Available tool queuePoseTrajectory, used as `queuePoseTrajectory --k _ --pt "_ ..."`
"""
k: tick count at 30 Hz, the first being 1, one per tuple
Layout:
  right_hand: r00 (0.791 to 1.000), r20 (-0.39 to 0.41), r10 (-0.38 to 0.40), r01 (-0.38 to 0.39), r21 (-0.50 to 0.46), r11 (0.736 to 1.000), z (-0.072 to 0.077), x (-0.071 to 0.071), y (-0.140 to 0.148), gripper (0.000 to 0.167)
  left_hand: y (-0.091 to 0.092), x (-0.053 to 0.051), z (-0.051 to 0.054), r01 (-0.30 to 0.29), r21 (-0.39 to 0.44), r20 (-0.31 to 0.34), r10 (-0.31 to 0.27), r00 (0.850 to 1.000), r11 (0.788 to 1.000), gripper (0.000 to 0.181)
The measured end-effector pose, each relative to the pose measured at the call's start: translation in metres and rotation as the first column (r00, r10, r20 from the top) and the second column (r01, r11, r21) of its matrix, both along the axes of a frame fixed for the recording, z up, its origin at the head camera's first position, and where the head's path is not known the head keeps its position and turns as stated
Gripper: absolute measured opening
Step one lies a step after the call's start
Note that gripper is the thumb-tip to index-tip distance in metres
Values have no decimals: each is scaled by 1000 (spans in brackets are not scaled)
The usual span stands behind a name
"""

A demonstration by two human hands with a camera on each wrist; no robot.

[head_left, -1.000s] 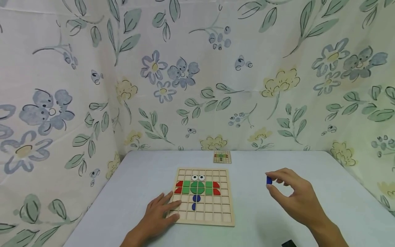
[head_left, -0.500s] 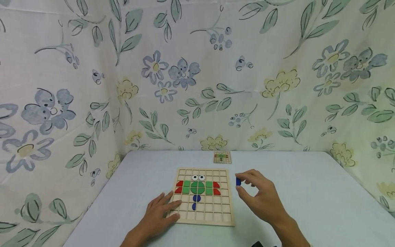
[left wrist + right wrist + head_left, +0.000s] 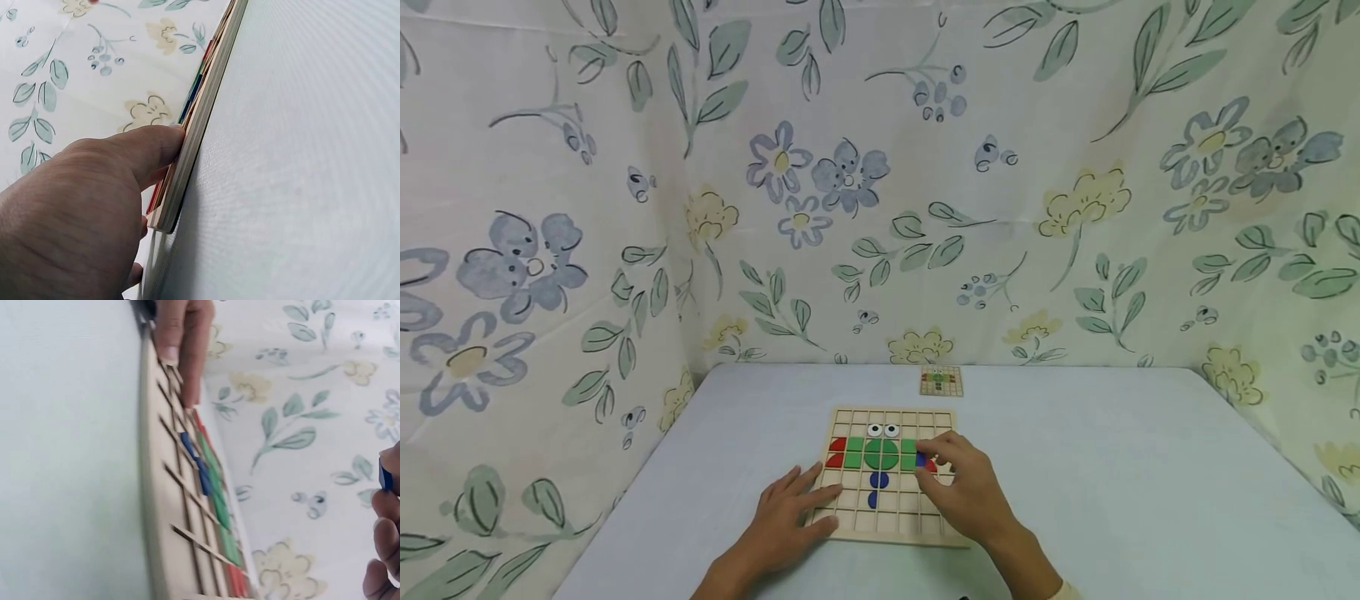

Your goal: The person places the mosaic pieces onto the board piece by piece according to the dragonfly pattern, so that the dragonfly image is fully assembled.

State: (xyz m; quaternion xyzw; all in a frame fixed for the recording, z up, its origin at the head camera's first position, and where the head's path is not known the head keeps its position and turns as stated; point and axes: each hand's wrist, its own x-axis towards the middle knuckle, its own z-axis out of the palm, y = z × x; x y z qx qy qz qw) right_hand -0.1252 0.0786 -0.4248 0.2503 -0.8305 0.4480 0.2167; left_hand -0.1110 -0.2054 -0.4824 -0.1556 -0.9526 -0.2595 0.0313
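Note:
A square wooden grid board [image 3: 887, 523] lies on the table, its cells partly filled with coloured pieces. Eye discs [image 3: 883, 431] sit at the top, above a row of green pieces [image 3: 882, 454] with red ends. Below them are a blue round [image 3: 879, 481] and a blue half-round [image 3: 872, 500]. My left hand [image 3: 786, 517] rests on the board's left edge, fingers spread; in the left wrist view its thumb touches the rim [image 3: 200, 131]. Over the board's right part, my right hand [image 3: 958, 487] pinches a small blue piece [image 3: 385, 475] between thumb and fingertips, hiding some red pieces.
At the table's far edge lies a small card [image 3: 942, 381] with a similar grid picture. The white table [image 3: 1112, 467] stretches to both sides. Floral cloth [image 3: 1000, 192] hangs behind it and on the left.
My right hand has moved left with the blue piece, from beside the board to above its right part. The left hand stays in place.

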Motion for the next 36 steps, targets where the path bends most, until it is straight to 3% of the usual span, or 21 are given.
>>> queuePoseTrajectory --k 7,14,25,31,36 --pt "994 93 54 -53 -7 999 -19 -6 -17 23 0 -1 1 0 -11 -10 0 1000 1000 50" --pt "970 227 82 -98 61 993 -36 -8 -33 19 -1 1 -1 12 11 -1 -12 1000 1000 50" --pt "975 222 7 -73 289 955 -52 -16 -40 20 0 0 1 10 -1 -16 -10 1000 1000 50" --pt "964 266 -23 -64 314 947 -53 -14 -40 23 2 -1 -1 12 -1 -5 -12 1000 1000 50" --pt "963 269 32 -110 278 954 -52 -12 -38 25 3 -1 -2 13 -9 5 -13 1000 1000 50"
